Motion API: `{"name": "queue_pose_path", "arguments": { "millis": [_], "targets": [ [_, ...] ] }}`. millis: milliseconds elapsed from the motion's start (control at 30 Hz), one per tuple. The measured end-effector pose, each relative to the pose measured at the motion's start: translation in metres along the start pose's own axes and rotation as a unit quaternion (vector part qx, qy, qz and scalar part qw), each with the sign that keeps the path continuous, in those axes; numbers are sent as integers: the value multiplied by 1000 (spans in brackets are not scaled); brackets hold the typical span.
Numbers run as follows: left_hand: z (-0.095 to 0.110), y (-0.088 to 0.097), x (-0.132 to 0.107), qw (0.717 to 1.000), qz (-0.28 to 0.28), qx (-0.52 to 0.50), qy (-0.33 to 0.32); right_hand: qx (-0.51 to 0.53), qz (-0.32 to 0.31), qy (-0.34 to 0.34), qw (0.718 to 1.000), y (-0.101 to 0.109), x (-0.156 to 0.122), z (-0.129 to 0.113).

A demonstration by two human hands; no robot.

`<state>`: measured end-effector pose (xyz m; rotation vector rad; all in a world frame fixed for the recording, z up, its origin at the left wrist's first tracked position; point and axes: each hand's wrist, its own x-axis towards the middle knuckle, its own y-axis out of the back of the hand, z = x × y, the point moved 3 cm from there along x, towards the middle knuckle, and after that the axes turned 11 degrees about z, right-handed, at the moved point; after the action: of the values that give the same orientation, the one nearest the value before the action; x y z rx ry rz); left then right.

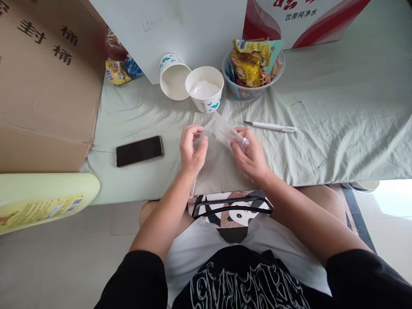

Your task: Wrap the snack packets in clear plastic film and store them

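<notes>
My right hand [249, 153] is closed around one end of a clear plastic bag [224, 130], which stretches out flat toward the upper left. A crumpled bit of the plastic shows at my thumb. Just left of the bag, my left hand [193, 149] is raised with fingers curved and thumb apart, and nothing shows between them. Beyond the hands stands an upright white paper bowl [210, 105] with a blue print and clear plastic inside. Beside it another paper bowl [175, 80] lies tipped on its side, its mouth facing me.
A phone [139, 151] lies left, a white craft knife [273, 126] right. Behind stand a plastic bowl of packaged snacks [254, 68] and a white-red carton [206, 30]. A cardboard box [48, 94] and a yellow-green bottle [48, 201] bound the left side.
</notes>
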<state>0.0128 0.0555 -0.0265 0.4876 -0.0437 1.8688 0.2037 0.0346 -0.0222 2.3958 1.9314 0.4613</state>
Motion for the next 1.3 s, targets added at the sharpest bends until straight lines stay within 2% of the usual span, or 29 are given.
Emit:
{"name": "queue_pose_path", "arguments": {
  "millis": [100,167,233,367,500,600,733,800,867,1000,1167,1300],
  "targets": [
    [1,-12,-10,993,-100,-60,34,1,-41,0,999,-7,-7,-1],
    [-1,-18,-14,982,-140,-106,70,12,-68,-9,998,-11,-10,-1],
    [-3,-22,-16,973,-155,-139,99,34,-89,-15,995,-14,-13,-2],
    [-6,-23,-14,966,-151,-166,130,85,-130,-61,986,-17,-17,-1],
    [-5,-22,-13,961,-151,-183,141,117,-116,-48,985,-19,-14,-1],
    [-1,-21,-14,954,-177,-188,152,119,-91,-28,988,-19,-10,-2],
    [5,-23,-14,943,-224,-183,165,97,-58,-72,991,-16,-9,1],
    [6,-22,-14,949,-205,-165,174,75,-45,-87,992,-14,-9,2],
    [4,-21,-12,958,-159,-151,186,55,-28,-98,993,-12,-9,3],
    [-1,-19,-7,955,-81,-190,212,42,-1,-108,993,-11,-7,4],
    [-6,-22,-6,944,-78,-211,241,57,24,-102,993,-10,-2,6],
    [-5,-21,-7,947,-94,-194,238,41,-42,-112,992,-11,-2,7]
  ]
}}
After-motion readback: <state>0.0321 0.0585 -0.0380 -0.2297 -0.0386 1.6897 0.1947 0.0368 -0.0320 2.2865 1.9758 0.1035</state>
